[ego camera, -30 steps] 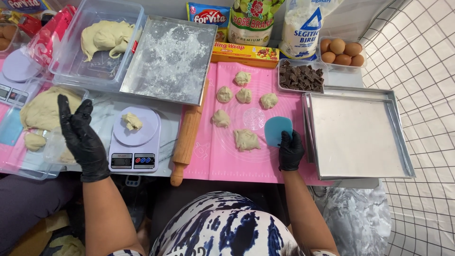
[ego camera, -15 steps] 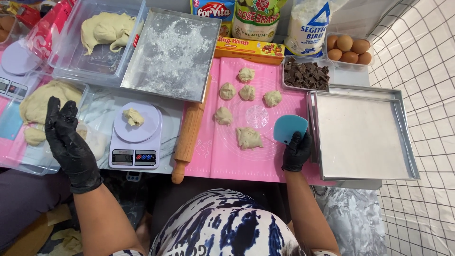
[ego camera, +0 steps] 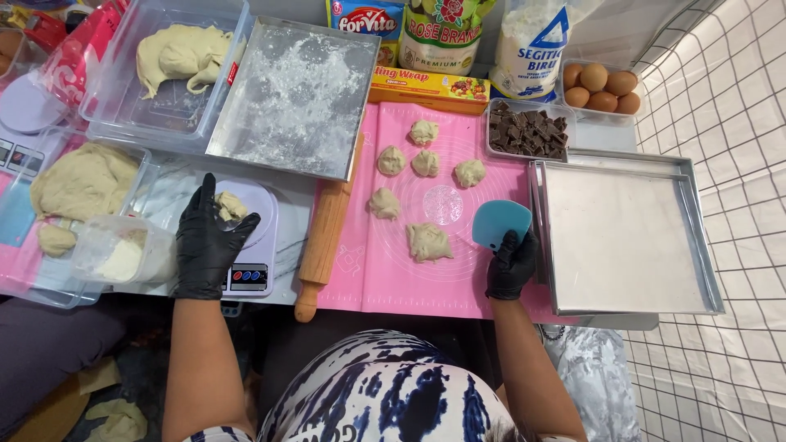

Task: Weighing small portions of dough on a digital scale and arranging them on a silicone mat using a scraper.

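Left hand (ego camera: 206,237) fingers spread wide over dough piece (ego camera: 230,205) on scale (ego camera: 246,237); right hand (ego camera: 511,263) grips blue scraper (ego camera: 499,223) on pink mat (ego camera: 393,278).

Rolling pin (ego camera: 326,225) bars scale (ego camera: 246,237) from mat (ego camera: 458,282), open near its front.

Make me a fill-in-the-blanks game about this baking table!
1. The right hand holds a blue ____ on the pink mat.
2. The left hand reaches for a dough piece lying on the ____.
3. The number of dough pieces on the mat is ____.
4. The rolling pin lies between the scale and the ____.

Missing words: scraper; scale; six; mat
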